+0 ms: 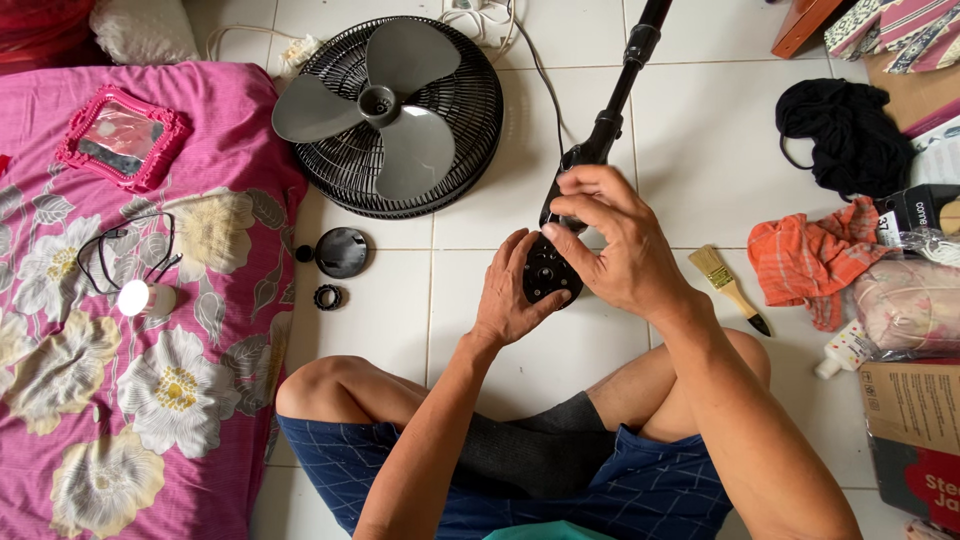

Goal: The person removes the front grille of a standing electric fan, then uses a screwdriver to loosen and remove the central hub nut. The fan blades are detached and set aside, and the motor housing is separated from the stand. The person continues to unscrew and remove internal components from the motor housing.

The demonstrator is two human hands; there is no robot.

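Observation:
I sit cross-legged on a white tiled floor. My left hand (pixel 510 295) grips the black control head (pixel 547 272) of a stand fan from its left side. My right hand (pixel 610 245) is closed over the top of the same head, thumb on its face. The black fan pole (pixel 617 95) runs from the head up to the top edge. Further left, a black fan grille (pixel 470 130) lies flat with a grey three-blade propeller (pixel 385 105) on it.
A round black cap (pixel 342 252) and a small black ring nut (pixel 327 297) lie near the grille. A paintbrush (pixel 728 286), an orange cloth (pixel 810 258) and black fabric (pixel 840 130) lie right. A pink floral mattress (pixel 130 330) fills the left, with a pink-framed mirror (pixel 122 138).

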